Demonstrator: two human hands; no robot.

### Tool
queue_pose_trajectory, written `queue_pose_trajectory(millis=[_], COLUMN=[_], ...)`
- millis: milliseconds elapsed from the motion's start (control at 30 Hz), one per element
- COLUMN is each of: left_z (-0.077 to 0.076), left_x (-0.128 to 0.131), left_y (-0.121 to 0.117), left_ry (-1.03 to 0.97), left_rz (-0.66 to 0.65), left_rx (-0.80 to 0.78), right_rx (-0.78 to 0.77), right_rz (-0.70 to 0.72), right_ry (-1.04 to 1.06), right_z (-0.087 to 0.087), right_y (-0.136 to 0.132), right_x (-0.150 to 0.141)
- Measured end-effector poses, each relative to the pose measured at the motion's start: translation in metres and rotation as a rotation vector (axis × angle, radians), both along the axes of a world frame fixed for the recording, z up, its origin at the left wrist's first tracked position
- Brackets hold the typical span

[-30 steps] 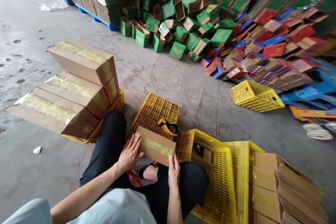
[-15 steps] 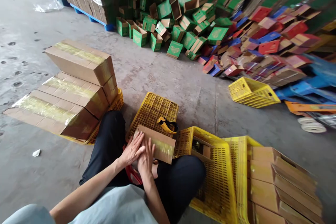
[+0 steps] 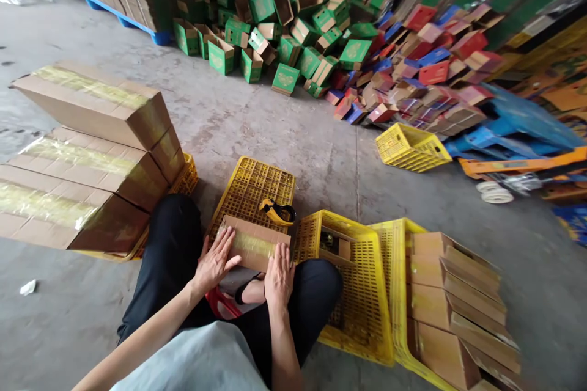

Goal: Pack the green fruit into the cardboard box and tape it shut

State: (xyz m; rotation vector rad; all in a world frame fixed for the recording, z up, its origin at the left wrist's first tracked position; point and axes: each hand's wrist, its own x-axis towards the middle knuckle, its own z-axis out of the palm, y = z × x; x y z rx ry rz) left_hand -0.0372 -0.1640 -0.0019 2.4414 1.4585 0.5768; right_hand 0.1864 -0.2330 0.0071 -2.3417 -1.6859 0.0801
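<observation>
A small cardboard box (image 3: 254, 245) with a strip of yellowish tape along its top lies on an overturned yellow crate (image 3: 259, 186) in front of me. My left hand (image 3: 213, 261) rests flat on the box's left end, fingers stretched out. On the right end lies my right hand (image 3: 279, 275), also flat with straight fingers. Behind the box, a yellow and black tape dispenser (image 3: 277, 212) sits on the crate. Right of my knee, a yellow crate (image 3: 383, 317) holds an open carton (image 3: 337, 245) with dark contents I cannot make out.
Taped cardboard boxes (image 3: 92, 101) are stacked at my left on a yellow crate. Another crate with several cartons (image 3: 458, 311) stands at the right. Green boxes (image 3: 284, 78) and red and blue boxes (image 3: 433, 72) lie heaped behind, near a yellow crate (image 3: 413, 148) and blue pallets (image 3: 523, 125).
My right hand moved from the box's right end to beside my left hand, then back to the right end. My left hand stayed at the left end. The view turned rightward.
</observation>
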Motion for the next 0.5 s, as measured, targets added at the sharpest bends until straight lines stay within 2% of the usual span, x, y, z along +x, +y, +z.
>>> queue_pose_trajectory(millis=[133,267,367,500], left_z=[0.004,0.009,0.011,0.014], left_x=[0.005,0.019,0.035,0.048], left_y=[0.003,0.003,0.0,0.002], left_ry=[0.054,0.136,0.142,0.096], left_rz=[0.032,0.037,-0.04,-0.125], left_rx=[0.007,0.011,0.016,-0.009], right_rx=[0.089,0.111,0.059,0.01], right_rz=[-0.008,-0.017,0.008,0.123], right_ry=[-0.015,-0.065,-0.106,-0.109], right_z=[-0.009,-0.008,-0.007,-0.009], right_y=[0.003,0.011,0.016,0.022], right_x=[0.007,-0.001,-0.012,-0.025])
